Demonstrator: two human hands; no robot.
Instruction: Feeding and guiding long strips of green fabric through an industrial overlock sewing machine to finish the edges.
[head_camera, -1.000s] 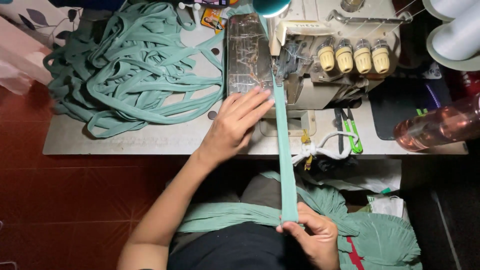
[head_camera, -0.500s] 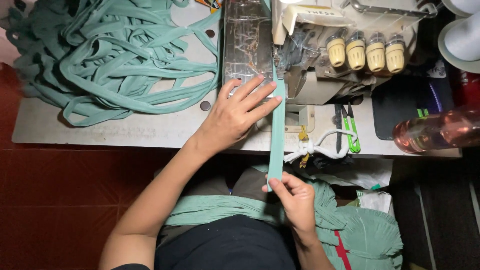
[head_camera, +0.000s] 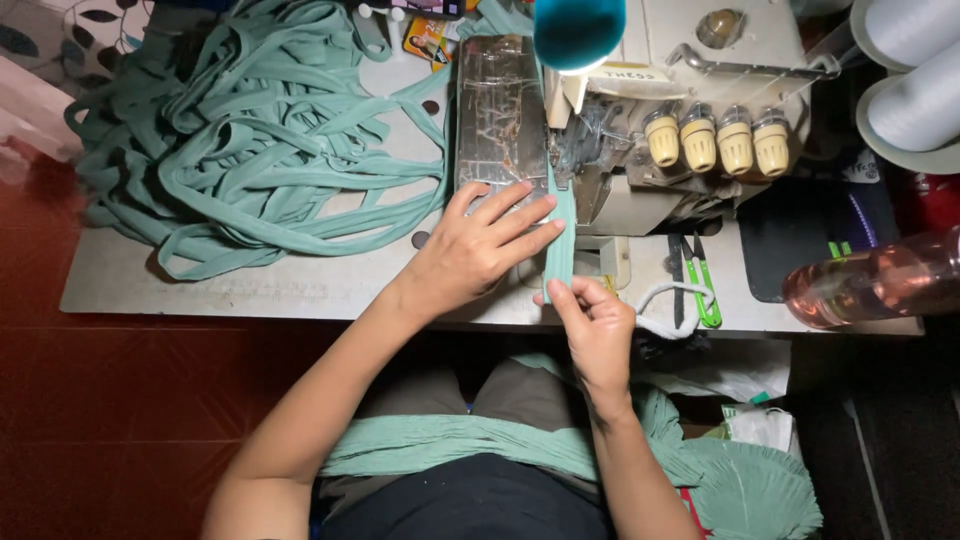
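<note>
Grey bench (head_camera: 250, 290) carries a serger (head_camera: 640, 120). Left hand (head_camera: 480, 250) lies flat, open beside its foot; right hand (head_camera: 590, 320) pinches the green strip (head_camera: 560, 230) entering it. Finished strips (head_camera: 250, 150), apparently, pile left; more fabric (head_camera: 450, 445) waits below.

Narrow green fabric strip (head_camera: 560, 235), taut, straight, running under sewing machine foot

A heap of fabric strips (head_camera: 255, 150) is piled on the tabletop (head_camera: 250, 285), left of the sewing machine (head_camera: 640, 110); scissors (head_camera: 700, 280) lie right of the strip (head_camera: 560, 235).
</note>
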